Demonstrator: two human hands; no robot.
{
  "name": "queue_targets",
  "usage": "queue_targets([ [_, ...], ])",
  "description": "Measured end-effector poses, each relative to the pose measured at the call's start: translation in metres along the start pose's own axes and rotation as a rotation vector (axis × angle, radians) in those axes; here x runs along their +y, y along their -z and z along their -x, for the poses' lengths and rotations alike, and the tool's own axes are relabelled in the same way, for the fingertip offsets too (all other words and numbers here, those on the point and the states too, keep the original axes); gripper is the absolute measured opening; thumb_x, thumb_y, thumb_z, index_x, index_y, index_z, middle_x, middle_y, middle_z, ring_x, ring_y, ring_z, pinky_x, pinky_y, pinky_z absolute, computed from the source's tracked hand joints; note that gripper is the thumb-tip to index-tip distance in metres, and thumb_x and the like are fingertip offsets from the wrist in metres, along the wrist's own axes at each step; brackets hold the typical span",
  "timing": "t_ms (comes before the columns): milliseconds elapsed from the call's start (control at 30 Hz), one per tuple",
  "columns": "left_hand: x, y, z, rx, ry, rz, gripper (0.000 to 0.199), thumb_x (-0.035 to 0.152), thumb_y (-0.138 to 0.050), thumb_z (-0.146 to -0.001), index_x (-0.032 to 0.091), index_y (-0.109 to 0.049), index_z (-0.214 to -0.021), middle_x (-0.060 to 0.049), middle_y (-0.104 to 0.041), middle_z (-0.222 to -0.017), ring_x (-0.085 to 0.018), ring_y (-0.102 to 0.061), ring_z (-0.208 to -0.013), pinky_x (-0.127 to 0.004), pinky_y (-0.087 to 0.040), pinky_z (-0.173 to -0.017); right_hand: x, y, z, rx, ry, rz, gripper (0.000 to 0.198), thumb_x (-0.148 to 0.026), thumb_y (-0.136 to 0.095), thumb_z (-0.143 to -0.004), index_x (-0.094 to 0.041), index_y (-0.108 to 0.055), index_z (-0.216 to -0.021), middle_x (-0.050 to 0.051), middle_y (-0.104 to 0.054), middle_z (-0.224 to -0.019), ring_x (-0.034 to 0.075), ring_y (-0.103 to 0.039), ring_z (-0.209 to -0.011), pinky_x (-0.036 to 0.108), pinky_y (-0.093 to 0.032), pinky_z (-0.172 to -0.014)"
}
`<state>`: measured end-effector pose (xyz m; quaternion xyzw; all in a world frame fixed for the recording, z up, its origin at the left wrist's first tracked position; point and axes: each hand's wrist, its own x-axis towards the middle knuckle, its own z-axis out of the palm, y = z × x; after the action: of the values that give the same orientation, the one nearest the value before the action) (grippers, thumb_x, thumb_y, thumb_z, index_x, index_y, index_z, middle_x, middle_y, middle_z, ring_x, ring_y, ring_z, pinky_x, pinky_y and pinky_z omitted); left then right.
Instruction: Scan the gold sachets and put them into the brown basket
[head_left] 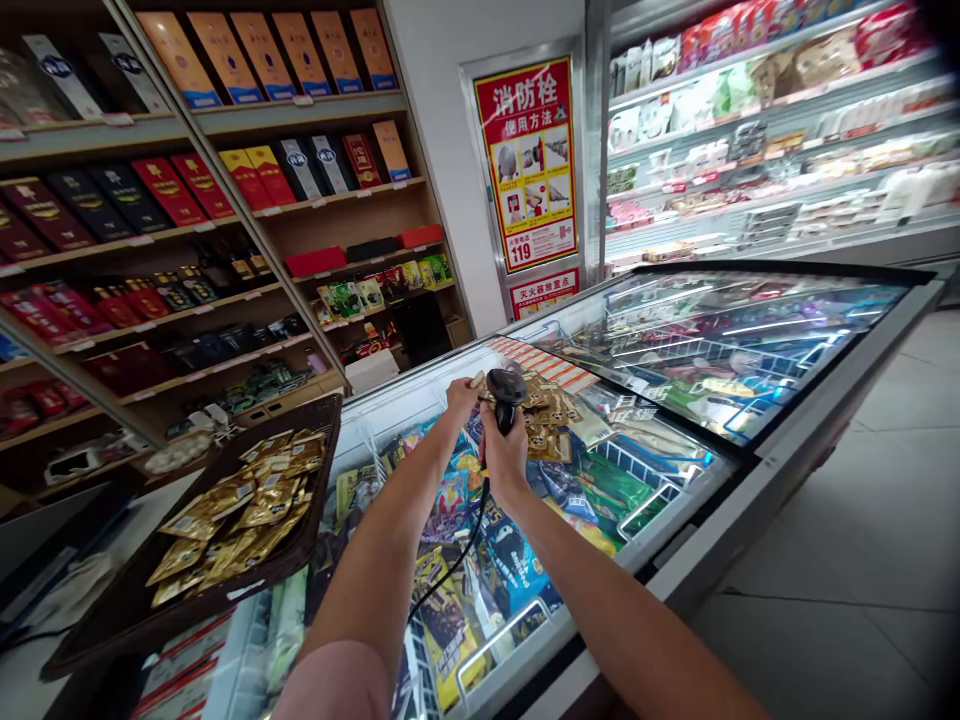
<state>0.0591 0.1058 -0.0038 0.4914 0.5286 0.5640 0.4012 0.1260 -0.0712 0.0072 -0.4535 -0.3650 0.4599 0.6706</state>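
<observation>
My right hand [505, 455] grips a black handheld barcode scanner [507, 386] by its handle, its head over a pile of gold foil packets [549, 410] on the chest freezer's glass. Beside it, my left hand [461, 398] has its fingers closed at the edge of a gold packet [480, 381], partly hidden by the scanner. The scanner's black cable [459, 562] runs down toward me. To the left, a dark brown woven tray [330, 440] holds many more gold foil packets [262, 500].
Below the glass, the chest freezer [679, 600] holds wire baskets with colourful bagged goods. Wooden shelves [352, 210] with boxed products stand at left. A fire hydrant poster [529, 165] hangs on the wall; a lit refrigerated display [780, 150] is back right. Tiled floor [840, 560] lies at right.
</observation>
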Motion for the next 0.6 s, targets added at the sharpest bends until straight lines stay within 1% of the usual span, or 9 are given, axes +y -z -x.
queue_targets([
  [67,0.001,0.019,0.007,0.024,0.047,0.020,0.015,0.027,-0.071,-0.083,0.015,-0.063,-0.079,0.000,-0.062,-0.070,-0.013,-0.061,-0.067,-0.026,-0.050,-0.064,-0.002,0.000,0.004,-0.030,0.022,0.003,0.049,-0.065,-0.051,-0.086,-0.028,-0.048,-0.119,0.000,-0.061,-0.064,0.023,-0.060,-0.053,0.033,-0.042,-0.045],
  [133,0.003,0.041,0.016,0.058,0.084,0.070,0.015,0.023,-0.075,-0.079,0.016,-0.061,-0.080,0.000,-0.062,-0.071,-0.014,-0.063,-0.065,-0.028,-0.052,-0.064,-0.004,0.000,0.009,-0.048,-0.006,-0.001,0.049,-0.066,-0.051,-0.086,-0.027,-0.049,-0.116,-0.002,-0.057,-0.058,0.022,-0.057,-0.048,0.032,-0.041,-0.044],
  [200,0.003,0.067,0.030,0.097,0.107,0.145,0.020,0.015,-0.078,-0.072,0.018,-0.059,-0.080,-0.001,-0.063,-0.071,-0.017,-0.066,-0.068,-0.030,-0.054,-0.066,-0.007,-0.001,0.014,-0.027,-0.026,-0.011,0.047,-0.066,-0.054,-0.084,-0.027,-0.050,-0.111,-0.004,-0.052,-0.054,0.020,-0.052,-0.044,0.032,-0.040,-0.042],
  [233,0.002,0.081,0.039,0.114,0.114,0.189,0.022,0.013,-0.077,-0.071,0.019,-0.059,-0.082,-0.001,-0.064,-0.073,-0.017,-0.068,-0.070,-0.031,-0.055,-0.068,-0.008,-0.002,0.016,-0.013,-0.020,-0.017,0.046,-0.065,-0.056,-0.083,-0.027,-0.050,-0.108,-0.005,-0.049,-0.052,0.019,-0.050,-0.042,0.031,-0.039,-0.041],
  [333,-0.004,0.123,0.068,0.164,0.115,0.322,0.021,0.012,-0.073,-0.075,0.020,-0.057,-0.086,-0.003,-0.068,-0.082,-0.017,-0.070,-0.075,-0.033,-0.058,-0.074,-0.008,-0.004,0.022,-0.029,0.006,-0.027,0.042,-0.064,-0.061,-0.080,-0.028,-0.048,-0.097,-0.008,-0.043,-0.048,0.015,-0.043,-0.037,0.028,-0.035,-0.038],
  [400,-0.009,0.145,0.085,0.207,0.107,0.401,0.018,0.015,-0.071,-0.079,0.020,-0.056,-0.087,-0.003,-0.068,-0.084,-0.015,-0.070,-0.077,-0.033,-0.059,-0.078,-0.008,-0.005,0.026,-0.110,-0.002,-0.040,0.043,-0.064,-0.064,-0.078,-0.027,-0.046,-0.092,-0.009,-0.043,-0.049,0.012,-0.041,-0.036,0.027,-0.034,-0.036],
  [467,-0.013,0.159,0.097,0.251,0.097,0.473,0.015,0.022,-0.070,-0.083,0.021,-0.055,-0.086,-0.002,-0.069,-0.084,-0.014,-0.071,-0.078,-0.032,-0.059,-0.080,-0.009,-0.005,0.031,-0.216,-0.022,-0.074,0.044,-0.063,-0.067,-0.076,-0.027,-0.045,-0.089,-0.009,-0.047,-0.052,0.010,-0.040,-0.035,0.025,-0.034,-0.035],
  [533,-0.016,0.165,0.101,0.290,0.080,0.544,0.016,0.029,-0.068,-0.087,0.022,-0.054,-0.084,-0.001,-0.069,-0.083,-0.013,-0.071,-0.079,-0.031,-0.059,-0.081,-0.011,-0.005,0.035,-0.334,-0.054,-0.111,0.045,-0.061,-0.070,-0.074,-0.026,-0.046,-0.088,-0.009,-0.049,-0.054,0.009,-0.039,-0.035,0.023,-0.034,-0.034],
  [600,-0.017,0.166,0.102,0.314,0.065,0.607,0.019,0.035,-0.067,-0.089,0.022,-0.053,-0.084,0.000,-0.070,-0.082,-0.014,-0.071,-0.081,-0.031,-0.059,-0.083,-0.013,-0.004,0.039,-0.436,-0.104,-0.128,0.045,-0.060,-0.072,-0.073,-0.025,-0.048,-0.089,-0.009,-0.049,-0.054,0.007,-0.039,-0.035,0.022,-0.033,-0.033],
])
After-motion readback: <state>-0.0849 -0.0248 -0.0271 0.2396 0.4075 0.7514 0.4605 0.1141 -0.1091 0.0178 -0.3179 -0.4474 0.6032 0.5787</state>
